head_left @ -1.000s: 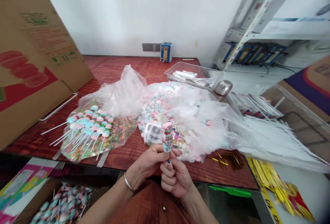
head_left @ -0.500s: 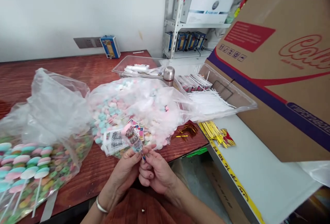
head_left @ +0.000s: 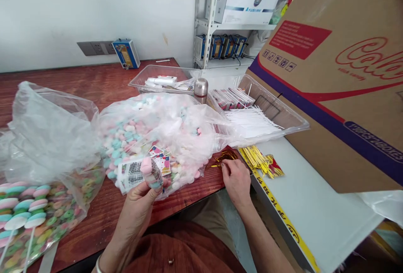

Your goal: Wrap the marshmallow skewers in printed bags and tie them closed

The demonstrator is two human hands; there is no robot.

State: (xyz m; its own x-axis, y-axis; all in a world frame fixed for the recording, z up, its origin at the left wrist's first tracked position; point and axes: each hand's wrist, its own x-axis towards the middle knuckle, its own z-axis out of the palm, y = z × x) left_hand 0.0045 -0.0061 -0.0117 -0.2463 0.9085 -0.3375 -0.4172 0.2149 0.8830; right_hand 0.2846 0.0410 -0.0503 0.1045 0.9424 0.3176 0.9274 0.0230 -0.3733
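My left hand (head_left: 138, 201) is closed around a wrapped candy lollipop (head_left: 151, 172), pink on top with printed wrap, held upright over the table's front edge. Over at the table's right front corner, my right hand (head_left: 235, 182) rests with its fingertips pinching at a small heap of gold twist ties (head_left: 224, 158). Just behind the lollipop lies a clear bag of pink, blue and white marshmallow candies (head_left: 163, 128) with a barcode label (head_left: 132, 172) at its front.
A second clear bag with finished lollipops on white sticks (head_left: 28, 214) lies at left. A clear tray of white sticks (head_left: 253, 121), a metal flask (head_left: 200, 90), yellow ties (head_left: 262, 162), a large cardboard box (head_left: 340, 84) and a shelf (head_left: 226, 25) stand at right.
My right hand let go of the lollipop and moved right to the gold twist ties. My left hand alone keeps the lollipop. The view swung to the right.
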